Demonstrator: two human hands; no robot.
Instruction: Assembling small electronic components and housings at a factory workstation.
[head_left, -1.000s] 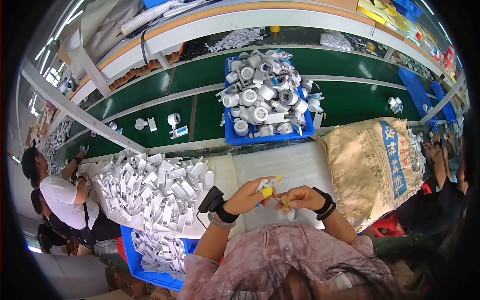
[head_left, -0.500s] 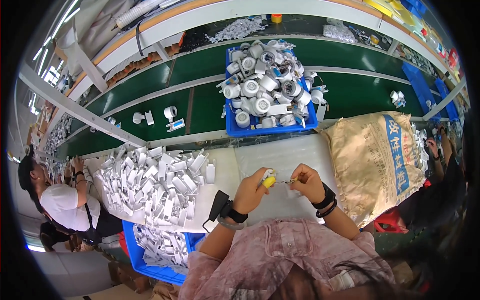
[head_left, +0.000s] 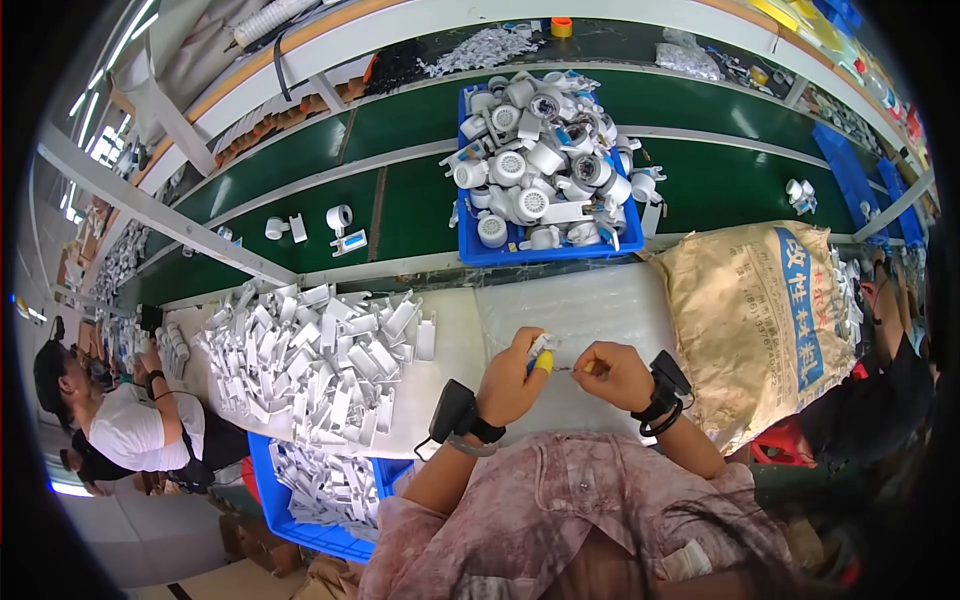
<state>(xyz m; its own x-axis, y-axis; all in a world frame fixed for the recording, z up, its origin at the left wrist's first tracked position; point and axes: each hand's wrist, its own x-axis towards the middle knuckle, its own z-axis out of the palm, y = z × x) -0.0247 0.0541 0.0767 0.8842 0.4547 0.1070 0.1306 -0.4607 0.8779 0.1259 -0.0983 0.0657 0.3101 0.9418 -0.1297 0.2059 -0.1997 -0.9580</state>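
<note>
Above the near worktable, my left hand (head_left: 508, 388) is closed round a small white plastic part (head_left: 541, 344), mostly hidden by the fingers. A yellow cover (head_left: 543, 361) shows at the thumb tip. My right hand (head_left: 620, 380) pinches the end of a thin wire (head_left: 563, 370) that spans the short gap between both hands. A bit of yellow also shows at its fingertips. On my left lies a heap of white plastic clips (head_left: 335, 350). Beyond my hands, a blue crate (head_left: 550, 254) is piled high with round white housings (head_left: 530, 204).
A brown paper sack (head_left: 715, 330) stands right of my hands. A green conveyor (head_left: 400, 195) runs beyond the table, with loose housings (head_left: 340, 218) on it. A blue bin (head_left: 290, 530) of white pieces sits lower left. Co-workers (head_left: 135, 420) are at both sides.
The right hand has turned over, its back now more upward, and its fingers sit slightly lower. The left hand has tilted more upright, still holding the white part. The view has shifted slightly.
</note>
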